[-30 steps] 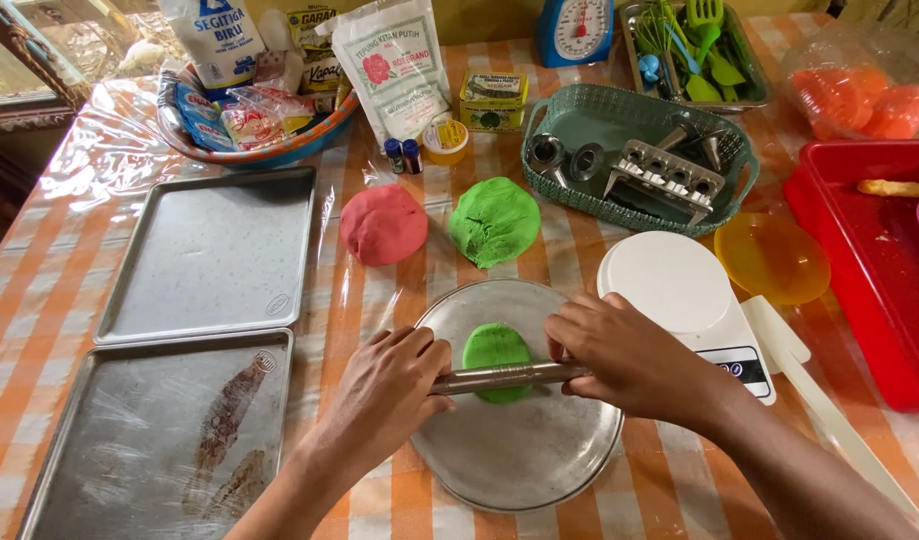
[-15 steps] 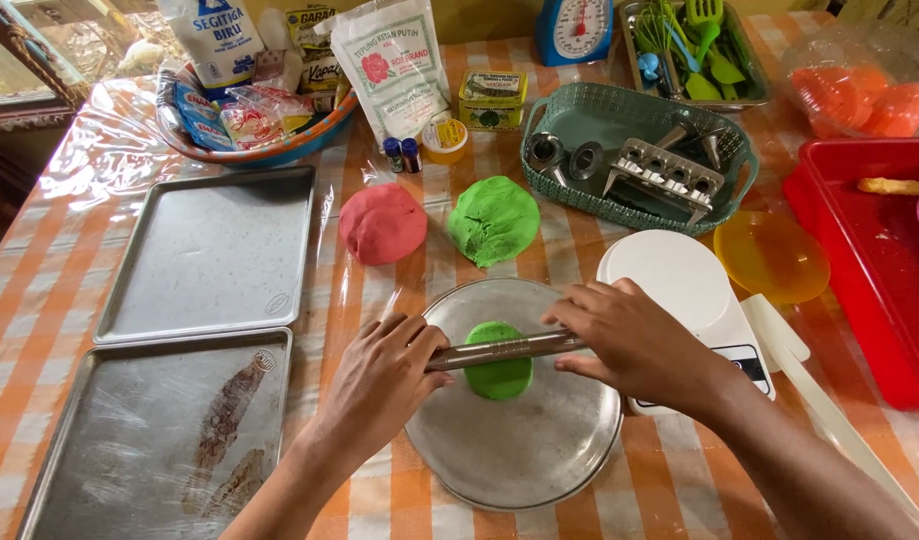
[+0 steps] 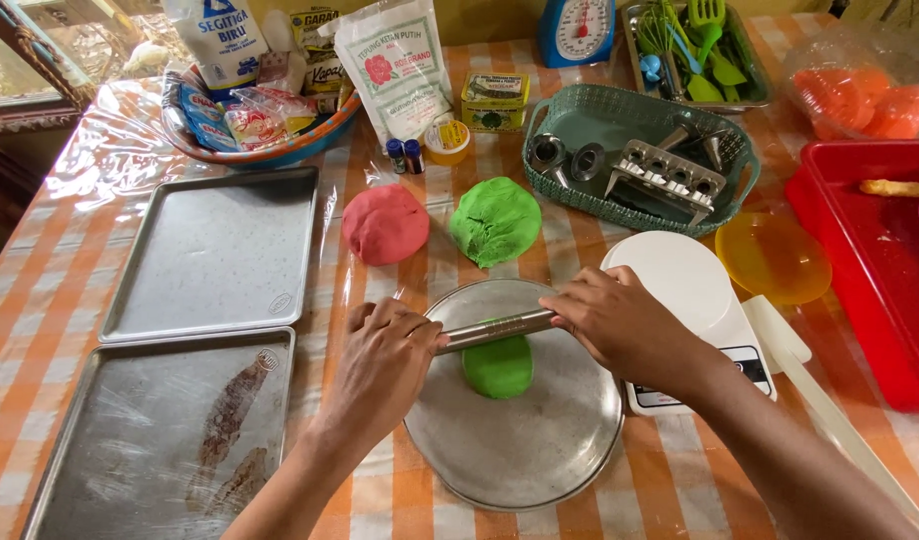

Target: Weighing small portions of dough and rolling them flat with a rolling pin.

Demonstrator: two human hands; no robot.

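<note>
Over on the left, two rectangular metal baking trays lie one above the other on the orange-and-white checked tablecloth: the far tray (image 3: pixel 212 252) is bare, and the near tray (image 3: pixel 160 430) carries brownish smears. Behind them sits a blue-rimmed bowl (image 3: pixel 270 150) heaped with packets.

Moving in, the left hand (image 3: pixel 383 360) lies palm down with its fingers curled over one end of a slim metal rolling pin (image 3: pixel 495 329). The pin runs nearly level across a round, shallow metal plate (image 3: pixel 540 440) and presses on the upper edge of a small flattened piece of green dough (image 3: pixel 499 367), which lies on the plate a little above its middle. Beyond the plate rest a red ball of dough (image 3: pixel 385 223) and, just beside it, a larger green ball of dough (image 3: pixel 496 220), both on the cloth.

The right hand (image 3: pixel 625 325) covers the pin's other end, fingers bent down over it, so both hands are closed on the same tool from opposite sides. Its wrist passes over a white kitchen scale (image 3: pixel 690 290). Behind that stands a teal plastic basket (image 3: pixel 640 120) holding metal press parts. Further right are a yellow plastic lid (image 3: pixel 773 257), a white plastic scraper (image 3: pixel 830 420) lying near the forearm, and a red plastic tub (image 3: pixel 860 260) at the table's edge.
</note>
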